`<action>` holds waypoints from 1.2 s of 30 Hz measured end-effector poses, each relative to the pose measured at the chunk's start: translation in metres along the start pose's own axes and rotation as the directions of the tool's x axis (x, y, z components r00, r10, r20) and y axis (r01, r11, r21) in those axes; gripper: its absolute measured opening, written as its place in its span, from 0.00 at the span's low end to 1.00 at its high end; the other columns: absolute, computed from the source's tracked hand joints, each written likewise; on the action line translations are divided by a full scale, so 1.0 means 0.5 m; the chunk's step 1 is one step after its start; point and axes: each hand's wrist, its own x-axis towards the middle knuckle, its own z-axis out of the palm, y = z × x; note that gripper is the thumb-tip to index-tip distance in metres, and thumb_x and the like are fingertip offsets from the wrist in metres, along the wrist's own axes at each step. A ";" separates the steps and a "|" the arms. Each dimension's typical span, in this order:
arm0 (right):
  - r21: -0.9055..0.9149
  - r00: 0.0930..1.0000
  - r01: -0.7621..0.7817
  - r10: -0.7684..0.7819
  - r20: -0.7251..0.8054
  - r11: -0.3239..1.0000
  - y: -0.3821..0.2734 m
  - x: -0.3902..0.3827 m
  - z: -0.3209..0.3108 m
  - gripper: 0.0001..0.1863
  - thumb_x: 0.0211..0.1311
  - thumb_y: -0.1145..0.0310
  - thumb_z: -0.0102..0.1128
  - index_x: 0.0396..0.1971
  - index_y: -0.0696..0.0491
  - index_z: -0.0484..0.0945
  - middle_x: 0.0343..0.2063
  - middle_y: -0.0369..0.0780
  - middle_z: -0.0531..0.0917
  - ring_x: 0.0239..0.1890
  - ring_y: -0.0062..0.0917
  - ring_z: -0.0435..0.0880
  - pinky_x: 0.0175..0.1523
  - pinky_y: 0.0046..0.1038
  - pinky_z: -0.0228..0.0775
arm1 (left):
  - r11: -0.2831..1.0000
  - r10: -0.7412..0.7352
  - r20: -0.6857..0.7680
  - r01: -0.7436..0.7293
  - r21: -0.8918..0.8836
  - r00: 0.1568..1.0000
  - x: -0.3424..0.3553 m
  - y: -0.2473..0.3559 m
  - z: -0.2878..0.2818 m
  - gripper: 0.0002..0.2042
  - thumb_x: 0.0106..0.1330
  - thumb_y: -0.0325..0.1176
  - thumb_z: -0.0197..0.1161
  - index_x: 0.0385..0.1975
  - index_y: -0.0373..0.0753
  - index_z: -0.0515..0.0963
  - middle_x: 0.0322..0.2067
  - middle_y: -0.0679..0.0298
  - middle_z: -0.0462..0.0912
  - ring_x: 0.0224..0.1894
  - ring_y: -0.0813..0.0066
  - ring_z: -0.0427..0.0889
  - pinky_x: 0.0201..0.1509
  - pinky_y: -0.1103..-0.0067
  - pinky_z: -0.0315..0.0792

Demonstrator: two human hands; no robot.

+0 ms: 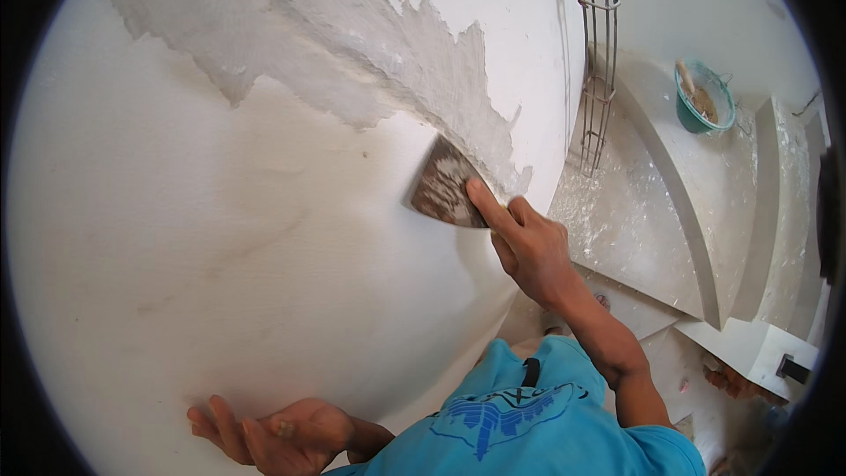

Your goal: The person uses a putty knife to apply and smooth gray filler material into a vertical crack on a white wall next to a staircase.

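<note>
My right hand (531, 245) is closed round the handle of a wide scraper (447, 185), its index finger stretched along the blade. The blade is brown and smeared with pale residue. It lies against the white wall (291, 238), at the lower edge of a bare grey patch (335, 44) where the paint has come off in ragged pieces. At the lower left, my left hand (278, 434) is held palm up near the wall, with nothing in it and its fingers loosely curled and apart. The scraper's handle is mostly hidden in my grip.
To the right, curved steps (656, 185) are strewn with pale flakes. A teal bucket (705, 101) with something brownish inside stands on them. Thin metal rods (599, 62) tied with rings hang beside the wall edge. A white block (758, 353) is at the lower right.
</note>
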 end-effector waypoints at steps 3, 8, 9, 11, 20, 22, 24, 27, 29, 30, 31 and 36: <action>0.001 1.000 0.016 -0.016 0.017 1.000 0.009 -0.021 0.003 0.37 0.54 0.78 0.60 0.66 0.36 0.68 0.19 0.35 0.66 0.15 0.25 0.70 0.20 0.30 0.67 | 0.998 -0.059 -0.020 0.059 0.027 0.998 0.003 0.017 0.007 0.13 0.72 0.29 0.47 0.48 0.34 0.76 0.50 0.39 0.78 0.59 0.39 0.73 0.68 0.45 0.57; -0.003 1.000 0.028 -0.028 -0.014 1.000 0.001 0.010 -0.013 0.37 0.55 0.78 0.59 0.66 0.35 0.68 0.19 0.35 0.66 0.16 0.24 0.70 0.19 0.30 0.67 | 0.998 0.053 0.033 -0.051 -0.037 0.998 -0.013 -0.026 -0.017 0.12 0.72 0.29 0.47 0.48 0.33 0.75 0.50 0.38 0.78 0.59 0.39 0.73 0.68 0.44 0.57; -0.009 1.000 0.025 -0.025 -0.013 1.000 0.002 0.010 -0.015 0.37 0.55 0.78 0.59 0.66 0.35 0.68 0.19 0.35 0.66 0.16 0.24 0.70 0.19 0.30 0.67 | 0.993 0.107 0.081 -0.103 -0.056 0.991 -0.030 -0.069 -0.049 0.12 0.72 0.29 0.47 0.48 0.33 0.75 0.50 0.38 0.78 0.59 0.39 0.73 0.68 0.44 0.57; -0.010 1.000 0.029 -0.029 0.001 1.000 -0.001 0.004 -0.015 0.37 0.55 0.78 0.59 0.66 0.35 0.67 0.19 0.35 0.66 0.16 0.23 0.70 0.19 0.30 0.67 | 0.995 0.095 0.083 -0.092 -0.040 0.992 -0.031 -0.069 -0.055 0.12 0.72 0.29 0.46 0.48 0.34 0.75 0.50 0.38 0.78 0.59 0.39 0.73 0.68 0.44 0.57; -0.034 0.999 0.047 -0.047 0.009 0.998 -0.003 0.020 -0.030 0.37 0.57 0.78 0.59 0.67 0.34 0.65 0.18 0.34 0.67 0.16 0.22 0.70 0.19 0.30 0.67 | 0.998 -0.064 -0.037 0.065 0.008 0.997 -0.001 0.016 0.007 0.12 0.70 0.27 0.46 0.47 0.32 0.73 0.50 0.36 0.77 0.59 0.38 0.73 0.68 0.44 0.56; -0.036 0.996 0.085 -0.084 0.037 0.996 0.007 0.002 -0.028 0.37 0.58 0.77 0.59 0.68 0.34 0.65 0.18 0.34 0.67 0.16 0.22 0.70 0.19 0.29 0.67 | 0.995 -0.095 -0.062 0.096 0.016 0.994 -0.002 0.021 0.009 0.12 0.70 0.27 0.46 0.46 0.32 0.73 0.50 0.36 0.77 0.59 0.38 0.73 0.68 0.44 0.56; -0.036 0.997 0.073 -0.072 0.030 0.997 0.007 0.007 -0.023 0.37 0.58 0.77 0.59 0.68 0.34 0.64 0.18 0.34 0.67 0.16 0.22 0.70 0.18 0.30 0.67 | 0.995 -0.099 -0.052 0.101 0.027 0.994 0.000 0.023 0.009 0.11 0.70 0.28 0.46 0.45 0.31 0.73 0.50 0.36 0.77 0.59 0.38 0.73 0.68 0.44 0.55; -0.060 0.997 0.064 -0.062 0.040 0.996 0.004 0.009 -0.033 0.37 0.58 0.76 0.59 0.68 0.34 0.64 0.18 0.34 0.67 0.16 0.22 0.70 0.18 0.30 0.67 | 0.993 -0.107 -0.029 0.108 0.044 0.994 0.001 0.027 0.008 0.11 0.70 0.28 0.46 0.44 0.31 0.73 0.50 0.36 0.78 0.59 0.38 0.73 0.68 0.44 0.55; -0.075 0.997 0.062 -0.058 0.042 0.995 0.004 0.002 -0.034 0.37 0.58 0.76 0.60 0.68 0.34 0.64 0.19 0.34 0.68 0.16 0.22 0.71 0.19 0.30 0.67 | 0.994 -0.091 -0.003 0.091 0.054 0.996 -0.006 0.020 0.006 0.11 0.70 0.28 0.46 0.44 0.31 0.73 0.49 0.36 0.78 0.59 0.39 0.73 0.68 0.44 0.55; -0.078 0.997 0.069 -0.067 0.036 0.995 -0.001 0.002 -0.032 0.37 0.58 0.76 0.60 0.68 0.35 0.64 0.19 0.34 0.68 0.16 0.22 0.71 0.19 0.31 0.67 | 0.995 -0.074 0.009 0.074 0.063 0.997 -0.010 0.007 0.000 0.11 0.70 0.29 0.47 0.44 0.31 0.73 0.49 0.37 0.78 0.59 0.39 0.73 0.68 0.44 0.56; -0.080 0.997 0.077 -0.075 0.030 0.994 -0.003 0.001 -0.030 0.38 0.57 0.77 0.60 0.68 0.35 0.64 0.19 0.35 0.68 0.16 0.23 0.71 0.19 0.31 0.67 | 0.996 -0.058 0.021 0.056 0.073 0.998 -0.012 0.000 -0.006 0.11 0.70 0.29 0.47 0.44 0.31 0.73 0.50 0.37 0.78 0.59 0.39 0.73 0.68 0.44 0.56; -0.001 0.995 0.090 -0.090 -0.045 0.996 -0.019 0.041 -0.026 0.40 0.54 0.79 0.60 0.68 0.36 0.64 0.20 0.36 0.69 0.16 0.25 0.73 0.20 0.32 0.69 | 0.995 -0.095 0.073 0.095 -0.001 0.993 -0.026 -0.005 -0.010 0.11 0.71 0.32 0.44 0.46 0.37 0.71 0.52 0.46 0.77 0.66 0.44 0.65 0.74 0.49 0.46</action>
